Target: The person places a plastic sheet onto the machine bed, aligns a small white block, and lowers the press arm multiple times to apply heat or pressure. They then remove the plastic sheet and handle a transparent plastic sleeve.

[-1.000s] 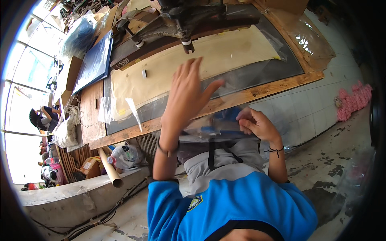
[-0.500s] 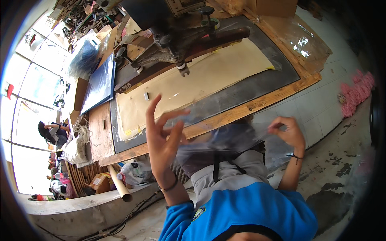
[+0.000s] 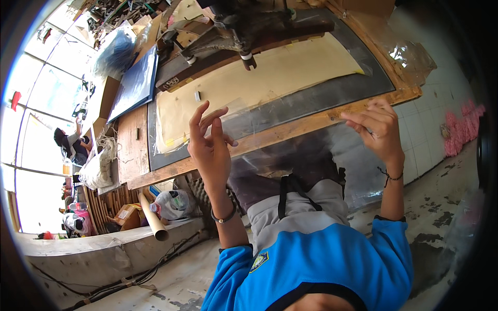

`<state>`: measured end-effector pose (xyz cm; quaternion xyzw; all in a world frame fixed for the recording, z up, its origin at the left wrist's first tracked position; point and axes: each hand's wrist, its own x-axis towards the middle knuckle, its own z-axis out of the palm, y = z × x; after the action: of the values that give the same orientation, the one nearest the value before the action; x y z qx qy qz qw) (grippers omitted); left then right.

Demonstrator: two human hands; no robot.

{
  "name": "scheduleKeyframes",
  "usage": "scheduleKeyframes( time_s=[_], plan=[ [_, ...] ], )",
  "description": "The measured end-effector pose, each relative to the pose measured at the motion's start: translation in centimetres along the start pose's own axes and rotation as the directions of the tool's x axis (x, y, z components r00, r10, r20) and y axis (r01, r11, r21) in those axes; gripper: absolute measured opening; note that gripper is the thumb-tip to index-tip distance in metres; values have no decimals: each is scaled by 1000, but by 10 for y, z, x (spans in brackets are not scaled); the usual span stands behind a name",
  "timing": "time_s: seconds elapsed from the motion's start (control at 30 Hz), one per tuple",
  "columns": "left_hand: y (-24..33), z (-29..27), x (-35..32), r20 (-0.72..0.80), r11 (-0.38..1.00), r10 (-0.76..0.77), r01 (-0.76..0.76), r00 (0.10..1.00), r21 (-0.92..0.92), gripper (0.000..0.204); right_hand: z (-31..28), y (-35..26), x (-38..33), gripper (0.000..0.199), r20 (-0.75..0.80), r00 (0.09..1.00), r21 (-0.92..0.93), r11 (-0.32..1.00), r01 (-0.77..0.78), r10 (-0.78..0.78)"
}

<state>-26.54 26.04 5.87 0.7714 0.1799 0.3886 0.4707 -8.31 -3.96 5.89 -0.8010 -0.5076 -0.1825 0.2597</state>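
A clear, thin plastic sheet [image 3: 358, 179] hangs in front of my legs and the table's front edge; its outline is faint. At its upper right, my right hand [image 3: 381, 129] pinches it, fingertips pressed together. My left hand [image 3: 210, 147] is raised over the front edge with its fingers apart and loosely bent. A see-through part of the sheet lies close by its fingertips; whether they touch is hard to see. Beyond both hands, a long cream sheet [image 3: 290, 70] lies on a dark board [image 3: 381, 78], with a small metal piece [image 3: 197, 96] on it.
A dark metal machine frame [image 3: 228, 49] stretches over the back of the wood-edged table [image 3: 280, 137]. To the left are a blue panel [image 3: 136, 83] and a cardboard tube [image 3: 151, 215]. Crumpled clear plastic [image 3: 415, 59] lies at the right corner. Another person [image 3: 72, 145] is at far left.
My right hand has risen toward the table edge, carrying the plastic sheet up. The left hand has shifted slightly upward with its fingers still apart. The view has tilted a little.
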Motion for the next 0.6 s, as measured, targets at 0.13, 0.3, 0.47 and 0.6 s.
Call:
scheduleKeyframes(
  time_s=[0.13,0.3,0.47,0.6],
  plan=[
    [13,6,3,-74,1000,7,-9,997,-23,41,6,-16,13,21,-271,960,-235,972,6,-72],
    [16,16,-4,-163,988,-46,20,986,-156,47,-1,-50,2,12,-328,914,655,755,38,238],
    [12,24,-10,-77,850,-127,69,989,-523,53,-34,-72,7,13,-257,940,877,463,129,223],
    [13,26,-4,-82,796,-150,71,985,-601,58,-50,-84,23,31,-276,953,899,384,210,127]
  ],
)
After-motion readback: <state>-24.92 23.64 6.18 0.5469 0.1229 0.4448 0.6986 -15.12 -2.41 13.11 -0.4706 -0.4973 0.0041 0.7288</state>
